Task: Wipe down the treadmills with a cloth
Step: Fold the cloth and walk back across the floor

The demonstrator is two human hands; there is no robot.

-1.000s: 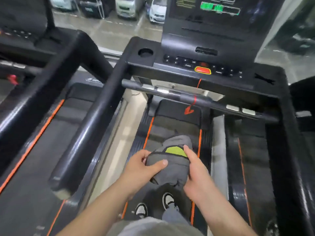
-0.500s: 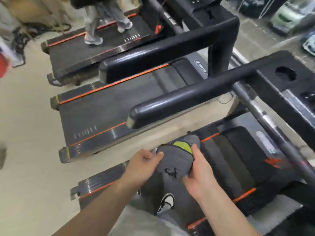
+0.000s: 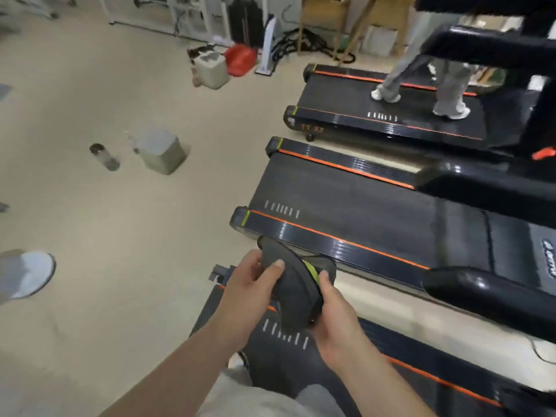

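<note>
Cloth [image 3: 293,293] sat bunched at lower centre, gripped by my left hand [image 3: 243,284] and right hand [image 3: 334,311]; loosening either grip while I stepped off could have dropped it onto the treadmill [image 3: 400,344].

Head swung left — console out of view, neighbouring treadmill deck [image 3: 346,200], floor [image 3: 120,236] now ahead; cloth [image 3: 293,293] rotated in grip

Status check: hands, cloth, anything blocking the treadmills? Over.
Left hand and right hand both grip the cloth, bunched. Cloth held above the near treadmill, not wiping yet. Person on the far treadmill.
</note>
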